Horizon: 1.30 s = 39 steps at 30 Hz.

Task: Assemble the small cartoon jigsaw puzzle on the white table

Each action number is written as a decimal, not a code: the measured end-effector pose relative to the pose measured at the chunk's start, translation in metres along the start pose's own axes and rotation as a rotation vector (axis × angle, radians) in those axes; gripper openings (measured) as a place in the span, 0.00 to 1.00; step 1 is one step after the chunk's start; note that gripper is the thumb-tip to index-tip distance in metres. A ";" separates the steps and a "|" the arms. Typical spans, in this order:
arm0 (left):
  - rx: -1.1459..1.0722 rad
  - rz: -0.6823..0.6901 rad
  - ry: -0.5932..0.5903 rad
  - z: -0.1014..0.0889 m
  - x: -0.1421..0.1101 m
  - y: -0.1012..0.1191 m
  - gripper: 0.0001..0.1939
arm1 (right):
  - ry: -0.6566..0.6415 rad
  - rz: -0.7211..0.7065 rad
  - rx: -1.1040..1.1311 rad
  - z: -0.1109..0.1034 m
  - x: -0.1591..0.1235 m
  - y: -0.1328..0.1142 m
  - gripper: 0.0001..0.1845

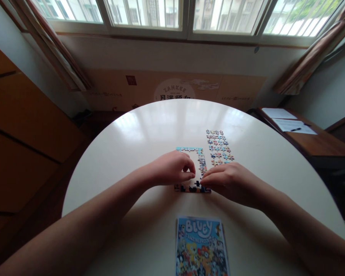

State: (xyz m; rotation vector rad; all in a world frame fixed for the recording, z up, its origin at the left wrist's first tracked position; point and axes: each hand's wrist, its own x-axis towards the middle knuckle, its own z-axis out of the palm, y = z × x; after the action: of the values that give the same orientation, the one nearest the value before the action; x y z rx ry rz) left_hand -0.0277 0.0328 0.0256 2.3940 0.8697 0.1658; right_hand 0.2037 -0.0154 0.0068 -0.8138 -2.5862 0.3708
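A partly joined jigsaw puzzle frame lies flat on the table, with light blue pieces along its far edge and dark ones along its near edge. My left hand hovers over its left side, fingers curled and thumb close to the index finger; whatever may be in that pinch is hidden. My right hand rests at the frame's right edge, fingertips pressed together at a dark puzzle piece just inside the near right corner. Loose puzzle pieces lie in rows to the right, beyond my right hand.
A blue picture sheet marked "Bluey" lies near me on the round white table. At the right stands a brown desk with papers and a pen. Windows and curtains are beyond the table.
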 end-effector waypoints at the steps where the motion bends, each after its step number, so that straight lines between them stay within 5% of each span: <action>1: 0.026 -0.001 0.003 -0.001 -0.001 0.000 0.07 | -0.010 0.003 0.001 0.001 0.000 0.001 0.12; 27: 0.075 0.049 -0.060 -0.001 -0.003 -0.003 0.04 | -0.007 -0.009 -0.054 0.004 0.002 0.001 0.12; 39: -0.276 0.027 -0.024 -0.007 -0.003 -0.001 0.09 | 0.290 0.010 0.176 0.005 0.001 0.006 0.07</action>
State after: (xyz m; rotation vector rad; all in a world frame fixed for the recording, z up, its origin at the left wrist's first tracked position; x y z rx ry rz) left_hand -0.0326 0.0355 0.0310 2.1460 0.7512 0.2504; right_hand 0.2036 -0.0105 0.0001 -0.7579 -2.2474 0.4408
